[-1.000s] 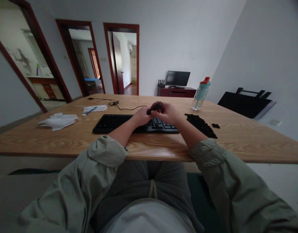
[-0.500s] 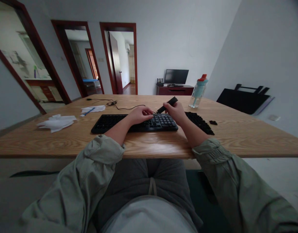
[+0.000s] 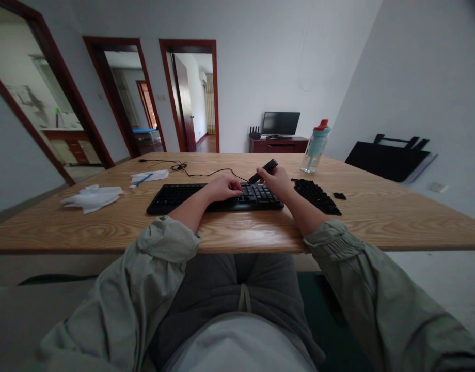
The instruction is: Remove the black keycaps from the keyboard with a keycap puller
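A black keyboard [image 3: 175, 199] lies on the wooden table in front of me, its cable running off the back. My left hand [image 3: 224, 188] rests over the keyboard's middle, fingers curled together near the keys; what they pinch, if anything, is hidden. In my right hand [image 3: 275, 181] is a short, thick black bar-shaped tool [image 3: 264, 171], gripped above the keyboard's right part. The tool tilts, with its lower end close to the back row of keys. Just right of that hand, many small black keycaps [image 3: 317, 197] are spread on the table.
A smaller cluster of black pieces [image 3: 339, 196] lies farther right. A clear water bottle with a red lid [image 3: 315, 147] stands at the back right. Crumpled white tissues [image 3: 94, 198] and a blue stick [image 3: 143, 179] on another tissue lie left, near the coiled cable [image 3: 178, 166].
My right hand has moved slightly left and down with the black tool. The fingers of my left hand have curled in more over the keys.
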Demonstrator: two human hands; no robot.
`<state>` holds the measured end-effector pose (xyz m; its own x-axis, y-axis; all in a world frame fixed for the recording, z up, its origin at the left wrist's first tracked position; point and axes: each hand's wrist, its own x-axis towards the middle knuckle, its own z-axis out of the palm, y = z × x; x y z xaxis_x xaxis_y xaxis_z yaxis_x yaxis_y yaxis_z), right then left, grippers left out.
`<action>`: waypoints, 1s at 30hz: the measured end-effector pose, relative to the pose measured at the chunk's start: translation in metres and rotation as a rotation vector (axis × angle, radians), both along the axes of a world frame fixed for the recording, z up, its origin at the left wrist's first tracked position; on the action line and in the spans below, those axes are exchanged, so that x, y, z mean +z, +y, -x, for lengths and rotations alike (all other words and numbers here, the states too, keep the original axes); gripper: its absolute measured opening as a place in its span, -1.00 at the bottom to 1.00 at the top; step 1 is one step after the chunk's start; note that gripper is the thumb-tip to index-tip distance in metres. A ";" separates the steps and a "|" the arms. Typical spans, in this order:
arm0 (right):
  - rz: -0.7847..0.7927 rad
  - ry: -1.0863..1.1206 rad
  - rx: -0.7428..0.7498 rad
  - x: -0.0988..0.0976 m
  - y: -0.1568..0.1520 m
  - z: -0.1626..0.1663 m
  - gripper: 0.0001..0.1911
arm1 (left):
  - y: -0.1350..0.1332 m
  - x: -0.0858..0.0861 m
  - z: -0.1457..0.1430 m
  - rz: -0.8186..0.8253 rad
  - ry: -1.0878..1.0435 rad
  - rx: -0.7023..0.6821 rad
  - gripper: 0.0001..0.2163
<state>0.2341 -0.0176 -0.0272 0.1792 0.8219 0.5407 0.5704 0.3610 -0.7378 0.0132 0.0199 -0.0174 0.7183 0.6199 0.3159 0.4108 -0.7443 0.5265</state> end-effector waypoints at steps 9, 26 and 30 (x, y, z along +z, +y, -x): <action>0.012 0.020 0.001 0.002 -0.002 0.002 -0.56 | 0.007 -0.004 -0.001 -0.044 -0.011 0.045 -0.75; 0.018 0.067 0.010 0.005 -0.004 0.005 -0.56 | 0.000 -0.002 -0.001 0.009 0.050 0.014 -0.84; 0.046 0.071 0.001 0.005 -0.006 0.007 -0.55 | 0.000 -0.002 0.000 -0.018 0.048 0.020 -0.84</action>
